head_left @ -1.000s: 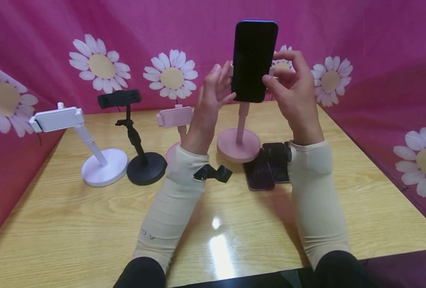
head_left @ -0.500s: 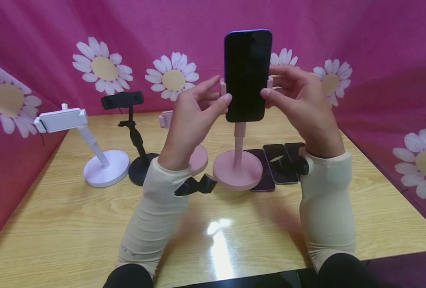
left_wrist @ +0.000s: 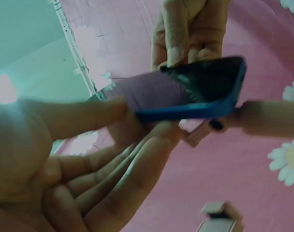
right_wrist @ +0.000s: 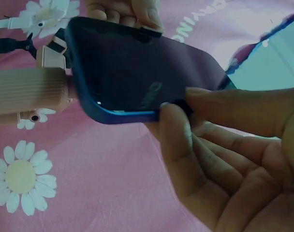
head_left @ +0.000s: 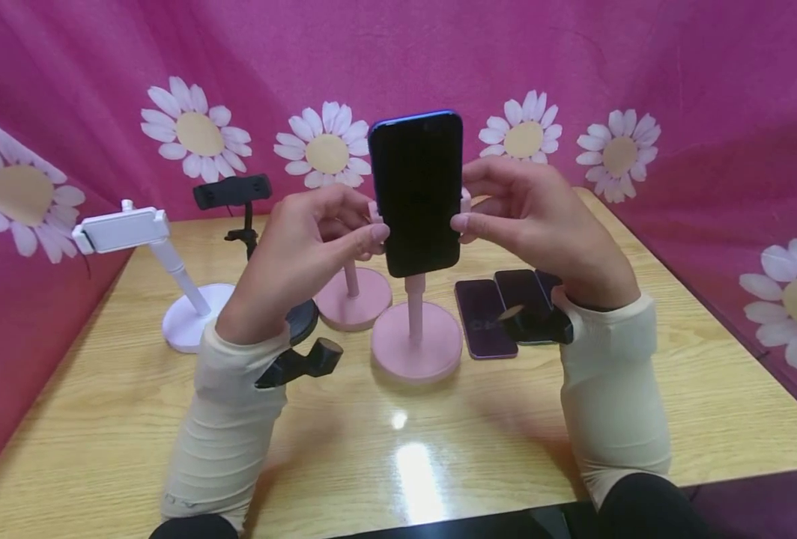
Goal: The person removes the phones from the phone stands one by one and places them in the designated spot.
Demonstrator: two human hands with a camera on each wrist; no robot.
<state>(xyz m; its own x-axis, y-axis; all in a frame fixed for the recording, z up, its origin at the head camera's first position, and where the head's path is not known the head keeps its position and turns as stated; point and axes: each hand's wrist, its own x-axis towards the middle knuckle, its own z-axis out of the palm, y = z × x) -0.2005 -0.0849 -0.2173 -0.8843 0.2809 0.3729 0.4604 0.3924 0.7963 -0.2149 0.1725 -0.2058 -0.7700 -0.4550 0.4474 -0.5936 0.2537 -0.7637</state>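
A black-screened phone (head_left: 417, 195) with a blue edge stands upright in the clamp of a pink phone stand (head_left: 417, 344). At the phone's left side, my left hand (head_left: 297, 251) pinches the clamp arm, its thumb on the front edge and fingers behind. My right hand (head_left: 540, 224) grips the opposite clamp arm the same way, thumb near the screen's edge. In the right wrist view, the right thumb and forefinger (right_wrist: 176, 125) close around a dark pad at the phone's rim. The left wrist view shows the left thumb (left_wrist: 84, 118) right at the blue edge, covering that clamp arm.
Behind my left hand are a second pink stand (head_left: 354, 299), a black stand (head_left: 233, 192) and a white stand (head_left: 196, 318). Several dark phones (head_left: 486, 318) lie flat on the wooden table (head_left: 506, 442) at right. A flowered pink cloth (head_left: 412, 52) rises behind.
The pink stand with its phone has come nearer and to the left, both hands moving with it. My left hand has gone from lightly spread beside the phone to pinching its side.
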